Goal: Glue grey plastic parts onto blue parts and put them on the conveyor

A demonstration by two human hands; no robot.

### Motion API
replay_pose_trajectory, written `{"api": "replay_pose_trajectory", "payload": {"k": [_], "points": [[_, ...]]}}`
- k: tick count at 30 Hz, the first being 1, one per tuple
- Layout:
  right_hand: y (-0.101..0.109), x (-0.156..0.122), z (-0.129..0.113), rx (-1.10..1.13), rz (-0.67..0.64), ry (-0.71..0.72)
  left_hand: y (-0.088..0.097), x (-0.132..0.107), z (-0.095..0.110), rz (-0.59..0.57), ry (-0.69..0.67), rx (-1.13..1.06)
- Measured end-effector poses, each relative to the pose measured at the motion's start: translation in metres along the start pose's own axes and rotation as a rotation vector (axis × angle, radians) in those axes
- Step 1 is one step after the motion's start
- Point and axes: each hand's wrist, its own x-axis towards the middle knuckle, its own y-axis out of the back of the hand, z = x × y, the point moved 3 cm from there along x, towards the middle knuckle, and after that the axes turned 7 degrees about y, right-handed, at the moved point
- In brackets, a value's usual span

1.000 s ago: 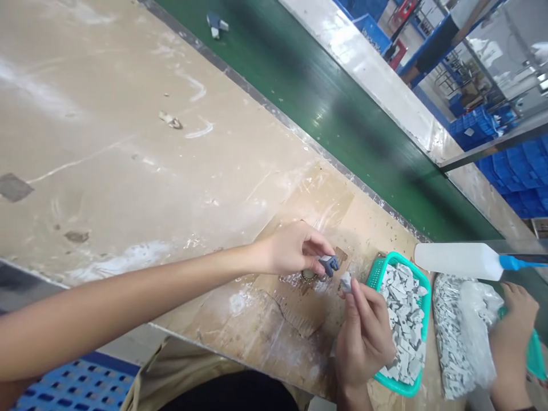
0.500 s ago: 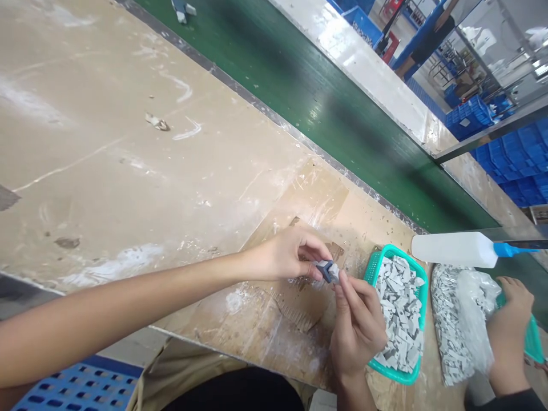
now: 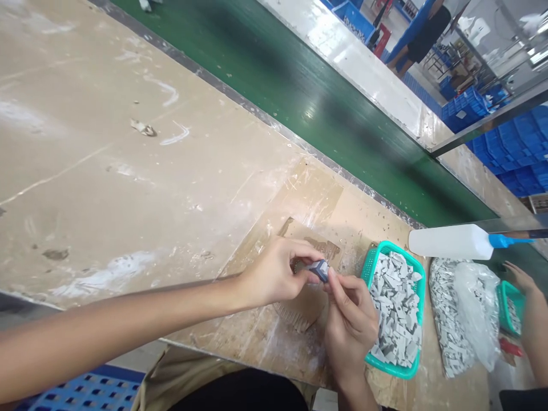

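A small plastic piece (image 3: 319, 269), light grey with dark blue-grey edging, is pinched between my two hands above the bench. My left hand (image 3: 278, 269) grips it from the left with thumb and fingers. From the right, the thumb and fingertips of my right hand (image 3: 351, 319) close on its other end. Fingers cover part of it, so its full shape is hidden. Under my hands lies a worn piece of cardboard (image 3: 306, 311). Just right of my right hand stands a green basket (image 3: 368, 267) full of small light grey parts.
Right of the basket are a white bottle (image 3: 449, 242) with a blue nozzle and a clear bag (image 3: 451, 325) of grey parts. Another person's hand (image 3: 520, 278) is by a second green basket (image 3: 502, 305). A green conveyor belt (image 3: 308, 111) runs behind the bench.
The plastic piece has turned in my fingers and shifted slightly left with both hands. At the right, the other person's hand has moved away from the bag. The view has shifted a little.
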Motion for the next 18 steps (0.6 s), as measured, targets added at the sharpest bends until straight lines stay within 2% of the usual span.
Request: {"api": "replay_pose_trajectory", "payload": {"k": [4,7,10,12,15,18], "points": [[-0.003,-0.002,-0.003,-0.007,-0.003,0.030,0.000,0.000,0.003,-0.026,0.090,-0.029],[-0.006,0.001,-0.004,-0.020,-0.026,0.028,0.002,0.004,-0.001,-0.085,0.270,-0.146],[-0.006,0.011,0.000,0.001,-0.141,-0.083,0.005,0.008,-0.004,-0.170,0.469,-0.358],[-0.003,0.018,0.003,0.059,-0.175,-0.188,0.009,0.009,-0.001,-0.178,0.550,-0.541],[0.006,0.024,0.004,0.133,-0.088,-0.300,0.014,0.008,0.009,-0.150,0.610,-0.773],[0.015,0.026,0.004,0.158,-0.006,-0.323,0.018,0.010,0.016,-0.091,0.614,-0.927]]}}
